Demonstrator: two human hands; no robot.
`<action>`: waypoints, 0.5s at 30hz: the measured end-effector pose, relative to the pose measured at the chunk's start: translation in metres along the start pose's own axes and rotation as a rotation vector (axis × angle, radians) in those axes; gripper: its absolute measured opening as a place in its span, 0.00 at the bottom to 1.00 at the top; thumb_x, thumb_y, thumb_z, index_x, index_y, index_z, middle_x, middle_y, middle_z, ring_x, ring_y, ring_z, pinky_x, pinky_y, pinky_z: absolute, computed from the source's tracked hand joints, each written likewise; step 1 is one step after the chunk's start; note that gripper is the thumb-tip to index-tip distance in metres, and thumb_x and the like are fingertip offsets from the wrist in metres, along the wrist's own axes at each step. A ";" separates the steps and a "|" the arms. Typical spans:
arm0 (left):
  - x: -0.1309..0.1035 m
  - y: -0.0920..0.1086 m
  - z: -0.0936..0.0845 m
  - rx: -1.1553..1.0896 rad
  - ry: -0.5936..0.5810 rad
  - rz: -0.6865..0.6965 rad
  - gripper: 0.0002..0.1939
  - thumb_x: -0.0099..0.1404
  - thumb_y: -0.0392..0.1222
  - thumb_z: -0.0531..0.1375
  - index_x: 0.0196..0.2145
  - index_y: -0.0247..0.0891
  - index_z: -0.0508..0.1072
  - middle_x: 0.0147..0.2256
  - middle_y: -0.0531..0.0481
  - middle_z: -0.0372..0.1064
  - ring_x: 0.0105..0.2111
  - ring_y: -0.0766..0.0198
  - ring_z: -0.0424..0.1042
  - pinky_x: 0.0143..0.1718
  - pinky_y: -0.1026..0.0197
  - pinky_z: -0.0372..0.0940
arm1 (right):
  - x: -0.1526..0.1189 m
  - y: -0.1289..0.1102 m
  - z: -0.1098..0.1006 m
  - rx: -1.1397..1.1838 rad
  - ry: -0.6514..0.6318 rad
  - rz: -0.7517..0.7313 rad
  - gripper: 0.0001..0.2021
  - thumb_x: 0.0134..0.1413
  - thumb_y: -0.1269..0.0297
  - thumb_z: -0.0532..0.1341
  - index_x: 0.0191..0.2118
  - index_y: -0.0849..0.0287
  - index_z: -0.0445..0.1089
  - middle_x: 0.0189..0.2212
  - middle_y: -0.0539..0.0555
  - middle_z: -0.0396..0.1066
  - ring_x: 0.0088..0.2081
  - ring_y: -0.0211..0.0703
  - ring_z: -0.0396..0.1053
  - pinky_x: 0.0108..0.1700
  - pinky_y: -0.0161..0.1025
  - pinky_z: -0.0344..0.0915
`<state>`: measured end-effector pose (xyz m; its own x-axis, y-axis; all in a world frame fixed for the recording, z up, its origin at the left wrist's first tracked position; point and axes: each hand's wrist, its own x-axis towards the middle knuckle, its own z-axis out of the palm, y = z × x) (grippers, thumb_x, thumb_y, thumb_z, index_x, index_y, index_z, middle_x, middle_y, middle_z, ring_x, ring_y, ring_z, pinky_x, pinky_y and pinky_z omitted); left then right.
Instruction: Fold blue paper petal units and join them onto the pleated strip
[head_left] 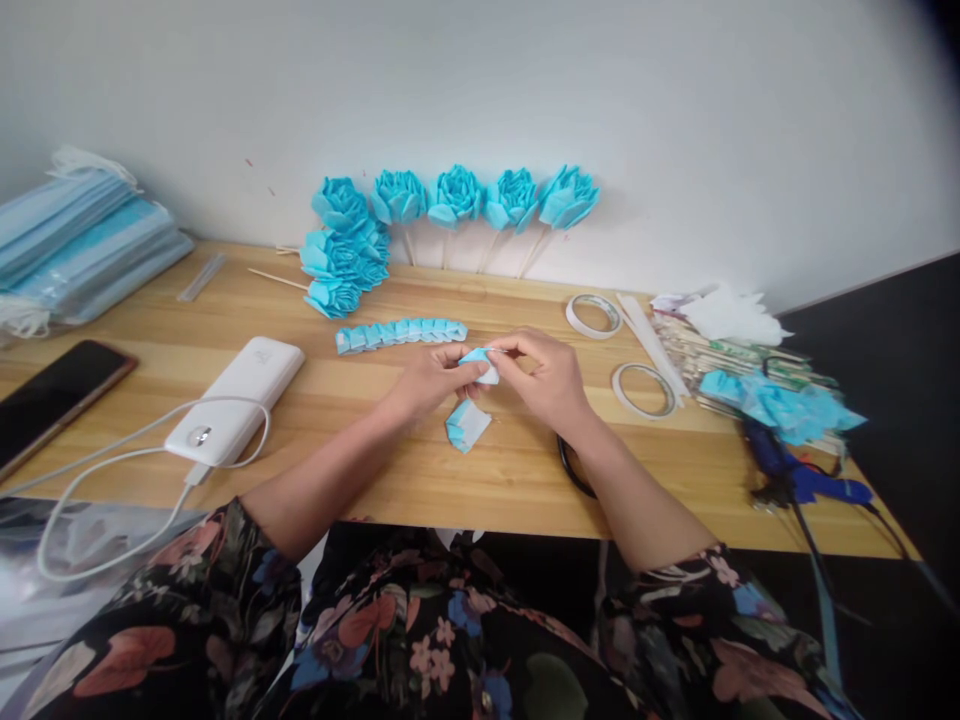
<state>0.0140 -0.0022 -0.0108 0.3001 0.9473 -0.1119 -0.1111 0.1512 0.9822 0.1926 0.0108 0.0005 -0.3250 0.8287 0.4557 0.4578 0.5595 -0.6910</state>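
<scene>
Between my two hands is a small folded blue-and-white piece [480,368], of thin paper or mask fabric. My left hand [431,378] pinches its left side, thumb on top. The fingers of my right hand [544,372] close on its right edge. Just below on the table lies another folded blue-and-white piece [468,426]. Beyond my hands stretches a row of overlapping folded blue pieces [401,334]. Several blue flowers on sticks [457,196] lean against the wall, and more blue flowers [341,255] are heaped at their left.
Left are packs of blue face masks [82,240], a phone [64,400] and a white power bank [236,400] with a cable. Right are two tape rolls [594,316], a pile of sticks and blue scraps [780,400], and a blue glue gun [817,485]. The wooden table's [480,490] front edge is near my body.
</scene>
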 end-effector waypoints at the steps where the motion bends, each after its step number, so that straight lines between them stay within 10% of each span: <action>1: 0.000 0.000 0.000 -0.007 -0.003 0.005 0.06 0.60 0.40 0.63 0.28 0.34 0.74 0.24 0.52 0.72 0.23 0.70 0.68 0.28 0.65 0.65 | 0.000 0.000 -0.001 -0.038 -0.003 -0.044 0.07 0.61 0.62 0.61 0.36 0.52 0.77 0.32 0.52 0.78 0.36 0.44 0.73 0.42 0.43 0.67; 15: 0.002 -0.003 -0.001 -0.057 0.023 0.067 0.11 0.59 0.45 0.66 0.27 0.34 0.74 0.23 0.51 0.72 0.23 0.70 0.69 0.28 0.65 0.64 | 0.000 0.010 -0.003 -0.169 -0.025 -0.272 0.13 0.65 0.68 0.56 0.46 0.49 0.78 0.41 0.53 0.80 0.41 0.45 0.74 0.43 0.46 0.69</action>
<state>0.0140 -0.0009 -0.0140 0.2687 0.9619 -0.0505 -0.1842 0.1028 0.9775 0.1995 0.0165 -0.0044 -0.4738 0.6491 0.5951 0.4818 0.7568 -0.4418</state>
